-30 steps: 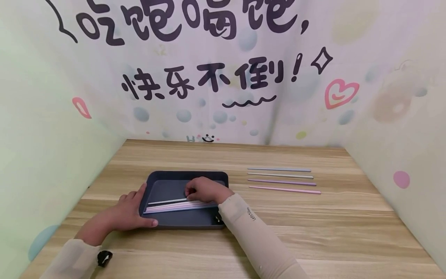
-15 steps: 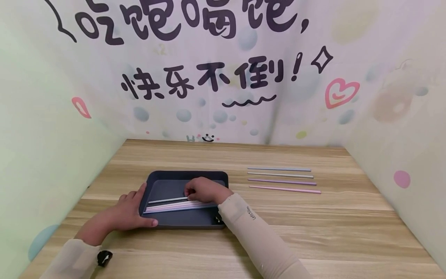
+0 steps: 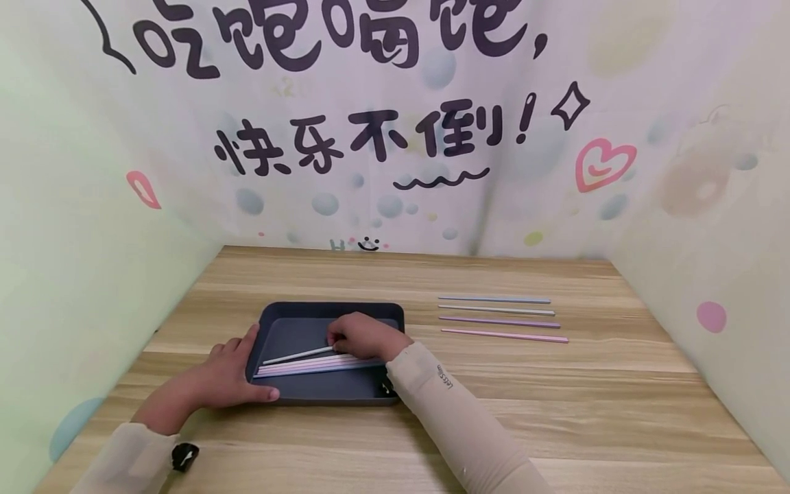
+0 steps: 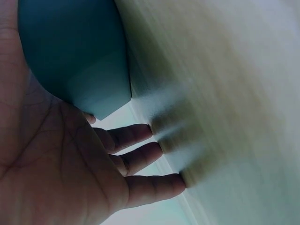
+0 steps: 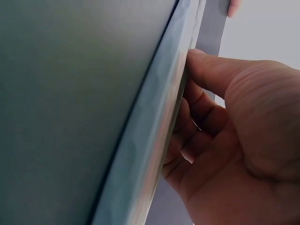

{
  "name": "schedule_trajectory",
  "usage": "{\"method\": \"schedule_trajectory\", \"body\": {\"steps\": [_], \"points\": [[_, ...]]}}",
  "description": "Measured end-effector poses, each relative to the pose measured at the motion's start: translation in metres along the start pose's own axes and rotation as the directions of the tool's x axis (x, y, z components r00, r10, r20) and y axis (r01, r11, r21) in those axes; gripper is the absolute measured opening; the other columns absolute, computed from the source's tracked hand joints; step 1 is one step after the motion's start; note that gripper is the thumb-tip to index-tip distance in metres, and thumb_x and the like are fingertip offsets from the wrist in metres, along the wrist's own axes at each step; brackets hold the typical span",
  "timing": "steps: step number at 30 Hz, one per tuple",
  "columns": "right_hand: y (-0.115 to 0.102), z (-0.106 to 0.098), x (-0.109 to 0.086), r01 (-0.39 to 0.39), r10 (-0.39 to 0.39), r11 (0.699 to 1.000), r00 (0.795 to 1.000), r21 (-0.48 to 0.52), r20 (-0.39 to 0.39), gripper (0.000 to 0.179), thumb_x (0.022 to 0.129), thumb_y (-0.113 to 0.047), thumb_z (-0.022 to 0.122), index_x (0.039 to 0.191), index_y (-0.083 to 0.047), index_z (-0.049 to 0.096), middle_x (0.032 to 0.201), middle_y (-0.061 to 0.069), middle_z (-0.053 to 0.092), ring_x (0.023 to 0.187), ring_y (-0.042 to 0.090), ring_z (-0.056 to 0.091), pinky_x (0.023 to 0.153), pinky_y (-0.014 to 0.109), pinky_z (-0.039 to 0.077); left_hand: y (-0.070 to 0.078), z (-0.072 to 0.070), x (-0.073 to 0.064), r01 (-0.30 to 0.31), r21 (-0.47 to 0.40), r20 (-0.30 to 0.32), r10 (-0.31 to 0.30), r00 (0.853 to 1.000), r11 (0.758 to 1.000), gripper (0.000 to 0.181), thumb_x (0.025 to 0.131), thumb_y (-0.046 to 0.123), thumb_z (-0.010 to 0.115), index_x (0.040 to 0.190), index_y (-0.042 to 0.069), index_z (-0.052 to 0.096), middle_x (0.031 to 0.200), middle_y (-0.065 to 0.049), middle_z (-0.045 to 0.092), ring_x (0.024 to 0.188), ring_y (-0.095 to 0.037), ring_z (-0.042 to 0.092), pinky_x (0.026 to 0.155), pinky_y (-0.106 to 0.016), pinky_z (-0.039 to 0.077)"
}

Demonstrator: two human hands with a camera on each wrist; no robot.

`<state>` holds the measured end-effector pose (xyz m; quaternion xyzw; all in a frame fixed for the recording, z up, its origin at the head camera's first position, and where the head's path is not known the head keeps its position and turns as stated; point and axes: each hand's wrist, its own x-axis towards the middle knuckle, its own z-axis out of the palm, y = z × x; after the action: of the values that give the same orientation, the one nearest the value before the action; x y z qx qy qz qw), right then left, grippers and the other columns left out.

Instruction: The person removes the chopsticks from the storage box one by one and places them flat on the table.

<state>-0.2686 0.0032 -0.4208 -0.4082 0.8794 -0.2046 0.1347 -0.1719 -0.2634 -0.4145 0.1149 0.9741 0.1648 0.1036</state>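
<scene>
A dark grey rectangular tray (image 3: 308, 328) lies on the wooden table. Along its left side rests my left hand (image 3: 225, 376), thumb by the front left corner; the left wrist view shows straight fingers (image 4: 154, 190) reaching the tabletop beside the tray (image 4: 77, 51). Inside the tray, my right hand (image 3: 365, 336) pinches a whitish chopstick (image 3: 296, 355) between thumb and fingers. It slants slightly away from a row of several pink, white and blue chopsticks (image 3: 296, 368), whose right ends are partly behind the hand. The right wrist view has this hand (image 5: 248, 122) close against the chopsticks.
Right of the tray, a blue chopstick (image 3: 494, 300), a white chopstick (image 3: 496, 311), a purple chopstick (image 3: 500, 322) and a pink chopstick (image 3: 505, 336) lie spaced out, nearly parallel. A printed cloth wall (image 3: 370, 206) stands behind the wooden table (image 3: 592, 412).
The pinched whitish chopstick has tilted, its held end now farther from the row in the tray. My left hand stays in place; my right hand has barely shifted.
</scene>
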Motion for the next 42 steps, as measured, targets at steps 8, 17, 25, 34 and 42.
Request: {"method": "schedule_trajectory", "body": {"steps": [8, 17, 25, 34, 42], "points": [[0.0, -0.002, 0.0, 0.014, -0.014, 1.0, 1.0, -0.018, -0.017, 0.017, 0.102, -0.015, 0.058, 0.086, -0.016, 0.062, 0.077, -0.006, 0.055, 0.07, 0.008, 0.049, 0.066, 0.02, 0.04, 0.0, -0.001, 0.0, 0.001, 0.0, 0.0, -0.001, 1.0, 1.0, 0.132, 0.07, 0.067, 0.078, 0.151, -0.012, 0.009, 0.133, -0.044, 0.037, 0.118, -0.058, 0.037, 0.091, -0.064, 0.04], [-0.005, -0.009, 0.0, 0.044, -0.045, 0.999, 0.998, -0.014, -0.037, 0.014, 0.101, -0.012, 0.058, 0.088, -0.014, 0.063, 0.08, -0.006, 0.056, 0.069, 0.007, 0.05, 0.067, 0.021, 0.042, -0.002, 0.001, 0.0, 0.009, 0.001, 0.017, -0.009, 1.0, 1.0, 0.132, 0.071, 0.067, 0.077, 0.151, -0.012, 0.009, 0.134, -0.044, 0.036, 0.118, -0.057, 0.038, 0.092, -0.063, 0.04], [-0.013, -0.019, -0.004, 0.1, -0.1, 0.995, 0.994, -0.011, -0.052, 0.011, 0.101, -0.012, 0.059, 0.093, -0.011, 0.066, 0.084, -0.007, 0.058, 0.07, 0.007, 0.05, 0.067, 0.02, 0.042, 0.0, 0.0, -0.001, 0.005, -0.008, 0.019, -0.004, 1.0, 1.0, 0.131, 0.072, 0.066, 0.078, 0.151, -0.013, 0.009, 0.134, -0.044, 0.036, 0.119, -0.058, 0.037, 0.093, -0.064, 0.039], [-0.025, -0.043, -0.014, 0.114, -0.12, 0.992, 0.988, -0.061, -0.1, 0.013, 0.101, -0.008, 0.057, 0.099, -0.011, 0.07, 0.093, -0.008, 0.06, 0.079, 0.009, 0.052, 0.073, 0.023, 0.044, 0.001, -0.003, -0.001, -0.017, 0.002, -0.005, 0.017, 1.0, 1.0, 0.13, 0.071, 0.065, 0.078, 0.15, -0.015, 0.011, 0.132, -0.043, 0.039, 0.117, -0.058, 0.038, 0.093, -0.063, 0.039], [-0.023, -0.064, -0.035, 0.083, -0.096, 0.992, 0.984, -0.091, -0.149, 0.013, 0.1, -0.006, 0.057, 0.098, -0.009, 0.07, 0.09, -0.005, 0.06, 0.081, 0.012, 0.053, 0.076, 0.025, 0.044, 0.001, -0.002, -0.002, -0.011, 0.001, 0.008, 0.011, 1.0, 1.0, 0.131, 0.072, 0.066, 0.078, 0.15, -0.014, 0.009, 0.133, -0.044, 0.037, 0.118, -0.06, 0.037, 0.093, -0.064, 0.039]]}}
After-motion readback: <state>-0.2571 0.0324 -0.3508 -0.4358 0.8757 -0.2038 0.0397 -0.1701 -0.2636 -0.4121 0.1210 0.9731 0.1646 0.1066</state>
